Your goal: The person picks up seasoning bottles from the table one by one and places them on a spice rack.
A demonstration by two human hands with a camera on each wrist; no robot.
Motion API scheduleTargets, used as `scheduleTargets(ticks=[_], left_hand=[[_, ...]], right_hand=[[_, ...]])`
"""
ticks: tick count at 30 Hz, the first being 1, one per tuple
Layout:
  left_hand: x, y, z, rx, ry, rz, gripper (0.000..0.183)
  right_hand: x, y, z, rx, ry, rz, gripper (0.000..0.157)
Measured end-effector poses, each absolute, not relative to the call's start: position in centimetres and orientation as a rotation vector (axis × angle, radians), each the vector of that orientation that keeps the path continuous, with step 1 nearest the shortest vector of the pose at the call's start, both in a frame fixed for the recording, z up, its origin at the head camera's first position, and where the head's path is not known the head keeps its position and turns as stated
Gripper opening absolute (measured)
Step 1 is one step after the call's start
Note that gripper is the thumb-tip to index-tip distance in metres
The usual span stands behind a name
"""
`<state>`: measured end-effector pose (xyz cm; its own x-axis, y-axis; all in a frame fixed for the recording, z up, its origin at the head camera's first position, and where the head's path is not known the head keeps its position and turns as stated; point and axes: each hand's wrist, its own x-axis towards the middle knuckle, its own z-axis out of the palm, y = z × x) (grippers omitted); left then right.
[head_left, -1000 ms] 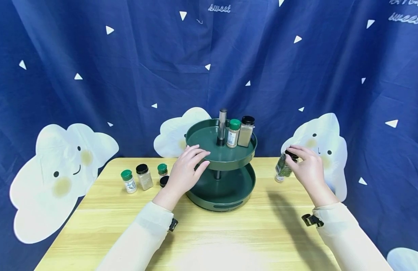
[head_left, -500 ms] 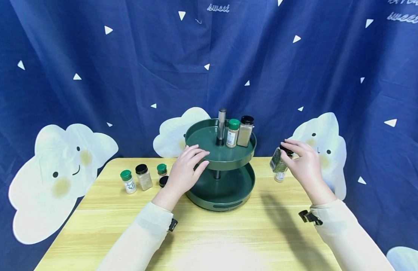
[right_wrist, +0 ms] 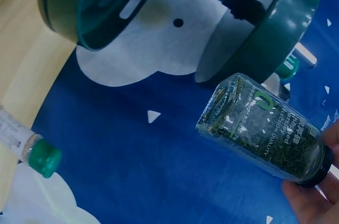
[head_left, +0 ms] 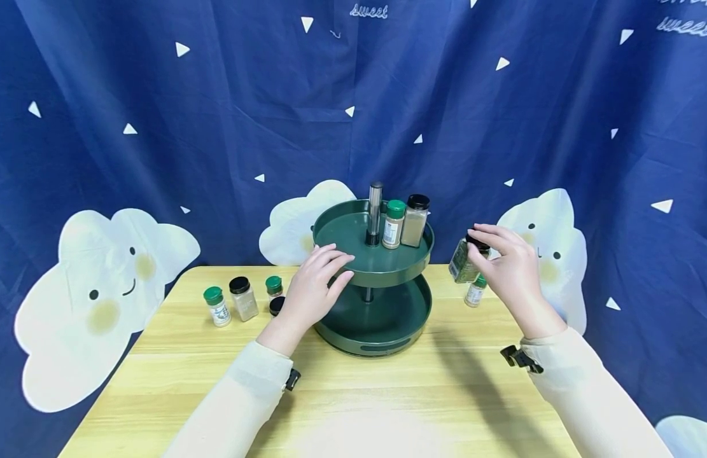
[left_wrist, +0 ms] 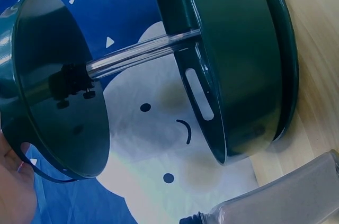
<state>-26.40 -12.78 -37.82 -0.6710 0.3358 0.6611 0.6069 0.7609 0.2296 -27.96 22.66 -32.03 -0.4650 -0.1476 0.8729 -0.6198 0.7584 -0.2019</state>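
Note:
A dark green two-tier round tray stand (head_left: 373, 346) stands mid-table. My left hand (head_left: 315, 289) holds its upper tier at the left front rim, fingers over the edge and thumb lower. The left wrist view shows that hand (left_wrist: 18, 189) beside the slot in the tier's wall. My right hand (head_left: 513, 277) pinches a spice jar by its black lid, off the table to the right of the stand. The clear square jar (right_wrist: 265, 128) holds dried green herbs and hangs tilted. On the upper tier stand a green-capped spice bottle (head_left: 393, 226) and a black-capped spice jar (head_left: 415, 222).
A green-capped bottle (head_left: 475, 294) stands on the table below my right hand. Left of the stand are a green-capped bottle (head_left: 218, 308), a black-capped jar (head_left: 244, 300), another green-capped bottle (head_left: 274, 286) and a partly hidden black-capped jar (head_left: 277, 306). A blue curtain (head_left: 244, 95) hangs behind.
My right hand has moved left and slightly up with the herb jar, uncovering more of the green-capped bottle below. My left hand has stayed at the upper tier.

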Motion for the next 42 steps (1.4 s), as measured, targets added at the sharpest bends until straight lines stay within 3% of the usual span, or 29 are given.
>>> scheduleTargets(ticks=[42], left_hand=[[-26.4,-12.8,-37.8,-0.708,-2.350,-0.600,0.034]], right_hand=[[-28.1,17.2,-27.4,0.702,-1.915,0.739,0.022]])
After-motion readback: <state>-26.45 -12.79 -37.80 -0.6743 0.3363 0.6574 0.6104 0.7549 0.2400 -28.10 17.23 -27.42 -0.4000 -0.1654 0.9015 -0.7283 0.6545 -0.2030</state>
